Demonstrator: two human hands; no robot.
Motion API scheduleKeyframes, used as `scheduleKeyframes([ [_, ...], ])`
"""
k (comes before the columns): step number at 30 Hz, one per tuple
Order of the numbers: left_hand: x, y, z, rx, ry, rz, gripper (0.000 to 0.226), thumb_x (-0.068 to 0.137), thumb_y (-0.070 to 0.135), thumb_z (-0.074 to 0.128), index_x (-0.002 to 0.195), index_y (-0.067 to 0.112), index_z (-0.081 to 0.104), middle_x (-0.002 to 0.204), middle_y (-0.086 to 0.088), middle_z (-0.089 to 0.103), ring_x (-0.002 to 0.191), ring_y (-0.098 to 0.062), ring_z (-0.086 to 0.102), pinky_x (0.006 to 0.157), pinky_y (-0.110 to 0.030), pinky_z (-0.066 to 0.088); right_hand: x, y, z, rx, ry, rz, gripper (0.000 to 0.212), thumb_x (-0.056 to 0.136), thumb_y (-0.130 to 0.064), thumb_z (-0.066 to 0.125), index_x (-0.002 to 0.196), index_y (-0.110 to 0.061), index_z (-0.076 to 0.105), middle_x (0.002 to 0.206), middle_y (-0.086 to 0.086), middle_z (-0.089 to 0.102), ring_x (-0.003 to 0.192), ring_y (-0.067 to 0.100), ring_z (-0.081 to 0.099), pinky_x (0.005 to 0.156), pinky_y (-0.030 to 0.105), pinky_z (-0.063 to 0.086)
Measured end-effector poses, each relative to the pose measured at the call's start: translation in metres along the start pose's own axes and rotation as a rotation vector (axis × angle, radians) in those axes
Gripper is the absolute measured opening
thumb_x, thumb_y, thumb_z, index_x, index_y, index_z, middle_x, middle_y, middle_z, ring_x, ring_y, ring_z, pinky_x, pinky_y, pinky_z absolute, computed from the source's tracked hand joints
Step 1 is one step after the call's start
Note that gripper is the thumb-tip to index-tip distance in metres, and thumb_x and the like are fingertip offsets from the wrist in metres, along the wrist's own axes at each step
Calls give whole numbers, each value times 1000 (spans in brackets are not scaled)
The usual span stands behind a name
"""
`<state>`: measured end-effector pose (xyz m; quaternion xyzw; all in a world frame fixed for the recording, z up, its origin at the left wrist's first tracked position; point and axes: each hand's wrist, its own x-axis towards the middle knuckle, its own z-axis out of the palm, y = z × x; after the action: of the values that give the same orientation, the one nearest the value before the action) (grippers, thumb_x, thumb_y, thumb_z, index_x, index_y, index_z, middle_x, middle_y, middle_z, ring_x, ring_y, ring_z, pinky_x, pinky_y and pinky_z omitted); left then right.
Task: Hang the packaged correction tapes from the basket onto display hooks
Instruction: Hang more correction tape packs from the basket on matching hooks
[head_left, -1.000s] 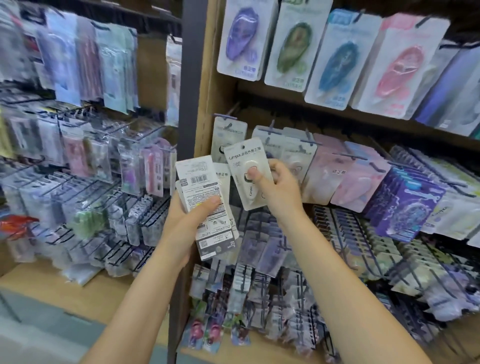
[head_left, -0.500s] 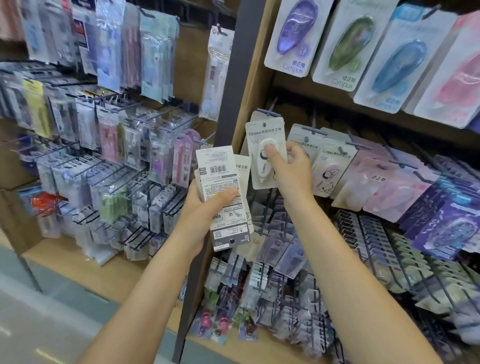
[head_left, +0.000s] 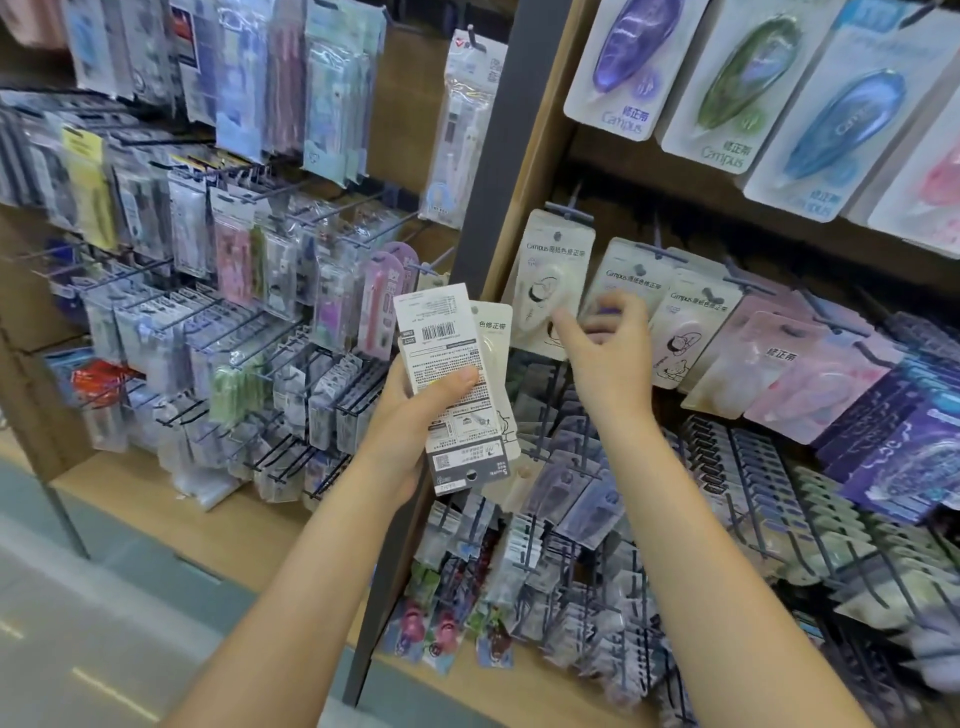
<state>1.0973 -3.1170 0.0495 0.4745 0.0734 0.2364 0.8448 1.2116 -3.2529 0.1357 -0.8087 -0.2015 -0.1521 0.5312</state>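
Fingers of right hand (head_left: 610, 358) now loose, off hung pkg (head_left: 545, 291); left hand (head_left: 415, 410) gripping stack (head_left: 452, 384) as before.

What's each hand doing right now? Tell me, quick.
Left hand: holds a stack of packaged correction tapes.
Right hand: open, holds nothing, in front of the hung white pack.

Matt printed card backs the stack of correction tape packs (head_left: 451, 384) at centre frame. The hung correction tape pack (head_left: 548, 283) just right of it has a matt cream card under a clear, glossy plastic blister. Thin dark metal wire forms the display hooks (head_left: 569, 210). The shelf frame (head_left: 535, 171) is smooth, light wood with a matt grey upright. Packets at left (head_left: 332, 93) are shiny clear plastic film.
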Motion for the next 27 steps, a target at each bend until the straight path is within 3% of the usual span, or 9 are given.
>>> scheduleKeyframes([
  [3,2,-7,3,-13,6,-2,83,70,30,87,144,12,52,130,-14,71,115,-35,71,94,-52,58,-34,6,-14,4,8,-134,13,95,-28,69,101,-18,63,96,-2,64,78,0,55,70,11,43],
  [6,2,-16,19,22,-35,-18,84,71,27,90,144,11,51,128,-13,72,115,-33,71,95,-51,58,-55,8,-20,123,-421,-2,12,92,-33,72,92,-22,70,76,-16,68,69,0,60,65,17,47],
  [8,0,-21,35,19,-37,-39,77,75,25,89,141,12,52,124,-10,74,110,-28,74,91,-46,60,-57,16,-24,177,-503,30,19,85,-32,80,90,-16,69,70,-17,62,68,4,55,65,20,45],
  [12,-2,-29,60,96,-123,-58,52,78,44,71,124,22,62,116,-5,77,104,-22,75,84,-37,63,-56,36,-46,271,-476,102,16,91,-19,76,82,-10,66,77,-4,65,74,11,59,72,31,48],
  [15,1,-40,71,170,-140,-73,65,82,56,81,131,20,59,123,-7,75,109,-24,74,92,-44,60,-56,48,-66,358,-453,171,11,99,-19,65,88,-17,64,90,-1,73,83,15,66,78,37,53],
  [19,5,-59,82,221,-123,-107,70,80,39,87,138,21,54,124,-2,74,113,-23,73,101,-54,56,-57,58,-90,335,-340,196,11,104,-18,58,93,-18,60,94,-1,74,83,12,68,75,35,53],
  [23,2,-68,94,280,-91,-97,52,89,31,81,132,24,54,124,-2,73,109,-22,73,93,-50,60,-60,70,-107,233,-159,135,11,97,-25,64,89,-21,57,101,13,69,90,30,66,88,54,53],
  [25,1,-71,101,294,-81,-85,47,92,28,78,131,22,54,123,-4,72,106,-21,73,85,-44,63,-60,73,-114,173,-83,92,15,96,-24,67,86,-21,56,90,9,63,83,21,60,81,46,50],
  [27,-1,-72,110,301,-100,-79,62,85,39,84,135,19,53,123,-5,71,107,-23,74,84,-46,64,-62,75,-117,154,-82,57,17,96,-24,69,85,-25,57,87,-1,59,79,10,54,77,31,45],
])
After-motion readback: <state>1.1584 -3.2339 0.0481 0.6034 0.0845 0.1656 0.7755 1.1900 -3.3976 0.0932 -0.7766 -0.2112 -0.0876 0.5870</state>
